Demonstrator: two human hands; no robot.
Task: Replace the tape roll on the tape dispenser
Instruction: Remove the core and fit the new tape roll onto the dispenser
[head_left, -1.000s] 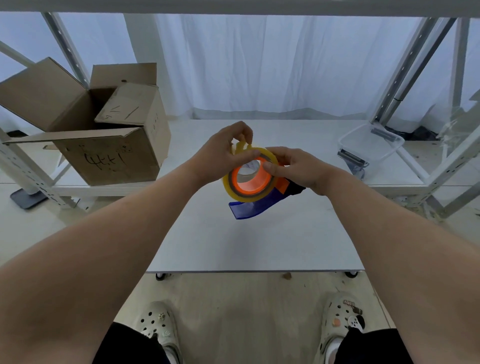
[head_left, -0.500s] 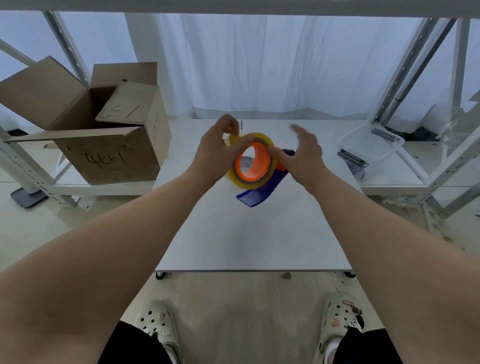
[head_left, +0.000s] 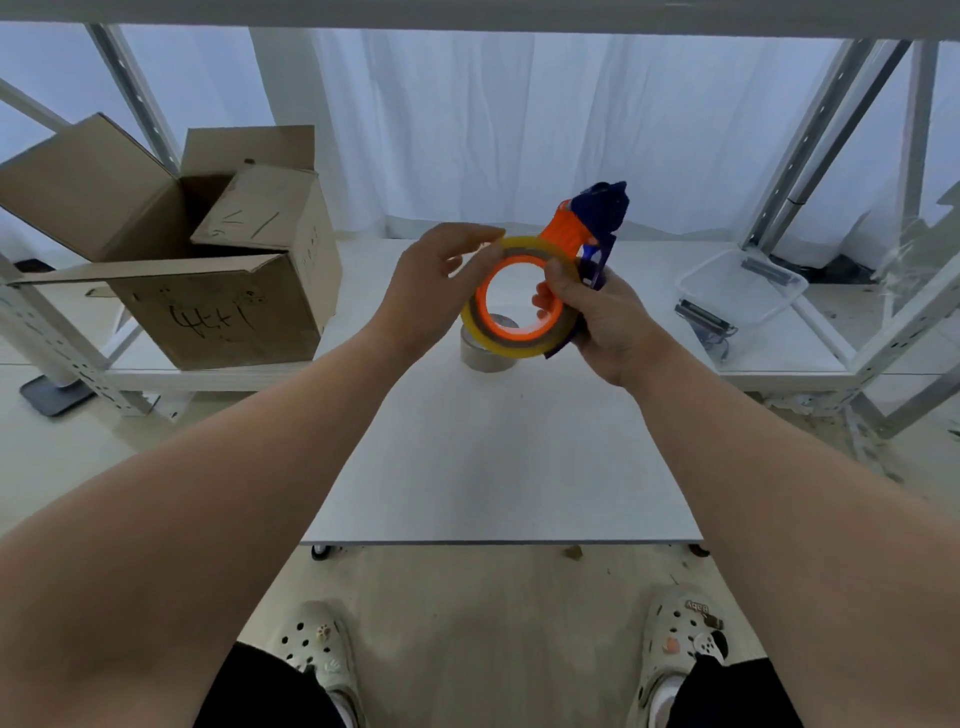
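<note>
I hold an orange and blue tape dispenser (head_left: 574, 231) above the white table (head_left: 493, 457), its blue handle pointing up and away. A yellow tape roll (head_left: 506, 347) sits around the dispenser's orange hub. My right hand (head_left: 602, 322) grips the dispenser from the right, thumb lying over the roll's rim. My left hand (head_left: 431, 286) pinches the roll's upper left edge. A second, grey-brown tape roll (head_left: 485, 359) stands on the table right below the dispenser, partly hidden by it.
An open cardboard box (head_left: 223, 312) sits on the low shelf at the left. A clear plastic container (head_left: 743, 291) with dark clips rests on the shelf at the right. Metal rack posts (head_left: 810, 140) rise at both sides, with a white curtain behind.
The dispenser has swung round so its blue handle now points up. My right hand has closed around its body. The grey-brown roll on the table has come into sight.
</note>
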